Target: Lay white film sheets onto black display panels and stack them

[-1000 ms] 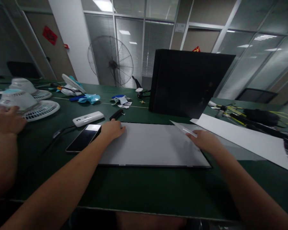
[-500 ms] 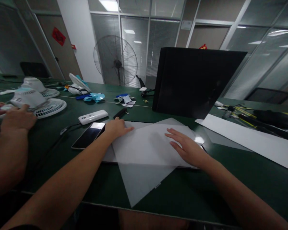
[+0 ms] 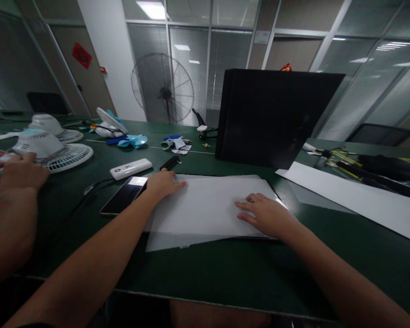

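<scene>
A thin translucent white sheet (image 3: pixel 205 214) lies over a flat rectangular panel with a dark rim (image 3: pixel 271 189) on the green table. My left hand (image 3: pixel 164 183) rests flat on the sheet's upper left corner, fingers stretched out. My right hand (image 3: pixel 264 215) presses flat on the sheet's right part, fingers spread. The sheet's near edge hangs slightly past the panel's front edge. Neither hand grips anything.
A smartphone (image 3: pixel 123 195), a white power bank (image 3: pixel 131 168) and a black pen (image 3: pixel 169 162) lie left of the panel. A black monitor back (image 3: pixel 276 116) stands behind. White sheets (image 3: pixel 355 198) lie right. Another person's hand (image 3: pixel 20 173) works by white fan parts (image 3: pixel 51 148).
My right hand carried the loose sheet from the right onto the panel, then turned it from a skewed position to lie square. My left hand stayed at the corner.
</scene>
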The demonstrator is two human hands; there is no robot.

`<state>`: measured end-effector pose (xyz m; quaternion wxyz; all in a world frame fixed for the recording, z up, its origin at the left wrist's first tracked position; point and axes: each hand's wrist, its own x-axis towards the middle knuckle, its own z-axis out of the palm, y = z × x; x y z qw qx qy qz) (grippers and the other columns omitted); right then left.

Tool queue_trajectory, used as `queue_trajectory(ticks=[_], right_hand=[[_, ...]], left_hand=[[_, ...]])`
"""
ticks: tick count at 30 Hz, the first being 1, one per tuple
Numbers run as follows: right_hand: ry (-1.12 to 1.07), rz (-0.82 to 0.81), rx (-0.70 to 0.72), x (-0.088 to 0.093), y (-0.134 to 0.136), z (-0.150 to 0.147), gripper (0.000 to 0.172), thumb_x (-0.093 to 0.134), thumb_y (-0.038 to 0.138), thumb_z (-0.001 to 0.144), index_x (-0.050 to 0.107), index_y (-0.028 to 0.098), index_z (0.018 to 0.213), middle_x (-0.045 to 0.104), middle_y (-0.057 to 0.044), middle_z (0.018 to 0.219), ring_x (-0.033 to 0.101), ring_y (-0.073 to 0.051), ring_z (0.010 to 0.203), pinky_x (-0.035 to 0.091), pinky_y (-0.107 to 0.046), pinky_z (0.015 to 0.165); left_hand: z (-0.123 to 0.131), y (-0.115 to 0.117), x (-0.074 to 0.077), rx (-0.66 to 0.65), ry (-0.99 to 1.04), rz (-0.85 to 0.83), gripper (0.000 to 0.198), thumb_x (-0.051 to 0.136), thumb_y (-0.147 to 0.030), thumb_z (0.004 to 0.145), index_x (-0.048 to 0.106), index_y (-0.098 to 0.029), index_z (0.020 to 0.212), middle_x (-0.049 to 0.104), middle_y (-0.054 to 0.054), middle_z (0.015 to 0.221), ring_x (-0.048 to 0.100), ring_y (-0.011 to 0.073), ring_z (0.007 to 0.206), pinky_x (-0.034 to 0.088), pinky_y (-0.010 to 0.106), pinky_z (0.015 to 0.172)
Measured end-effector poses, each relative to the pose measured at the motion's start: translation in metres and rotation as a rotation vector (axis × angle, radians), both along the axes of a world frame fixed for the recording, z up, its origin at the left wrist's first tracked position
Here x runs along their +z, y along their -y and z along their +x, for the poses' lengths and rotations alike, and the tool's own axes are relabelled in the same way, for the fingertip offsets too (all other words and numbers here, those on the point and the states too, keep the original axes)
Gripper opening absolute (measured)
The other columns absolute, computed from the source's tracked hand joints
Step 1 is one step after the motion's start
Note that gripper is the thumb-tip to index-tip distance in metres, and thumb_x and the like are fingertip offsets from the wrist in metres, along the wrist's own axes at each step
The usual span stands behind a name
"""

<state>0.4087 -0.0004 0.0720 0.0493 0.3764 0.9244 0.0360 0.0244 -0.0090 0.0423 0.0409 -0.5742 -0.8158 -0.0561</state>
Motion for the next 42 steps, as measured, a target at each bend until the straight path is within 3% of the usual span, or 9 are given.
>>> queue_trajectory(ticks=[7,12,18,26,28,31,34,37,42], right_hand=[[-0.089,-0.012,0.038,-0.004,-0.011,0.007,0.050,0.039,0.049,0.112,0.068,0.027,0.147,0.069,-0.013,0.132,0.065,-0.029,0.119,0.054,-0.046,0.105],[-0.047,0.020,0.007,-0.011,-0.019,0.011,0.053,0.046,0.052,0.108,0.065,0.026,0.150,0.057,-0.015,0.155,0.056,-0.034,0.139,0.045,-0.052,0.118],[-0.015,0.022,-0.113,-0.008,-0.012,0.007,0.052,0.041,0.057,0.108,0.074,0.031,0.138,0.069,-0.012,0.141,0.067,-0.036,0.124,0.055,-0.052,0.103],[-0.126,0.002,-0.029,-0.011,-0.028,0.018,0.051,0.042,0.053,0.108,0.076,0.028,0.136,0.070,-0.009,0.138,0.065,-0.032,0.125,0.054,-0.049,0.104],[-0.187,0.020,-0.125,-0.012,-0.046,0.033,0.051,0.042,0.057,0.107,0.077,0.030,0.133,0.072,-0.006,0.136,0.065,-0.029,0.124,0.052,-0.046,0.108],[-0.264,0.125,-0.417,-0.014,-0.081,0.072,0.053,0.041,0.054,0.107,0.067,0.029,0.146,0.061,-0.006,0.151,0.054,-0.028,0.140,0.042,-0.045,0.120],[-0.268,0.181,-0.711,-0.022,-0.111,0.118,0.064,0.042,0.049,0.106,0.051,0.013,0.159,0.041,-0.023,0.164,0.039,-0.039,0.152,0.037,-0.057,0.121],[-0.230,0.095,-0.918,-0.036,-0.128,0.152,0.073,0.048,0.059,0.102,0.058,0.004,0.149,0.048,-0.036,0.151,0.047,-0.050,0.143,0.044,-0.068,0.109],[-0.233,-0.023,-0.982,-0.049,-0.139,0.170,0.064,0.048,0.067,0.100,0.069,0.023,0.142,0.059,-0.024,0.147,0.059,-0.046,0.132,0.049,-0.065,0.104]], left_hand=[[-0.001,-0.004,-0.002,0.047,0.056,0.025,0.082,0.042,-0.083,0.091,0.072,-0.021,0.136,0.065,0.020,0.143,0.069,0.0423,0.120,0.057,0.051,0.097],[0.000,-0.003,0.002,0.040,0.060,0.013,0.084,0.039,-0.083,0.091,0.071,-0.020,0.136,0.066,0.020,0.143,0.068,0.0409,0.124,0.056,0.050,0.101],[0.003,0.000,0.004,0.006,0.046,-0.033,0.095,0.043,-0.090,0.085,0.068,-0.018,0.142,0.065,0.021,0.145,0.066,0.0428,0.126,0.054,0.051,0.102],[0.002,0.000,0.006,-0.041,0.006,-0.099,0.086,0.040,-0.083,0.092,0.056,-0.028,0.156,0.061,0.020,0.151,0.066,0.0430,0.127,0.054,0.053,0.100],[0.002,0.000,0.006,-0.050,0.001,-0.112,0.083,0.039,-0.082,0.093,0.057,-0.031,0.156,0.060,0.018,0.152,0.066,0.0426,0.128,0.054,0.052,0.101],[0.001,-0.001,0.005,-0.061,0.005,-0.114,0.081,0.039,-0.083,0.093,0.059,-0.033,0.154,0.061,0.017,0.152,0.066,0.0417,0.128,0.053,0.051,0.103],[-0.001,-0.003,0.003,-0.075,0.009,-0.116,0.082,0.039,-0.083,0.093,0.058,-0.033,0.155,0.061,0.017,0.152,0.065,0.0407,0.130,0.052,0.049,0.105],[-0.001,-0.003,0.003,-0.069,0.009,-0.124,0.083,0.039,-0.083,0.093,0.058,-0.032,0.156,0.061,0.018,0.152,0.065,0.0410,0.129,0.052,0.049,0.104],[0.000,-0.001,0.004,-0.066,0.012,-0.118,0.082,0.038,-0.083,0.094,0.058,-0.032,0.155,0.061,0.018,0.151,0.066,0.0426,0.128,0.053,0.052,0.103]])
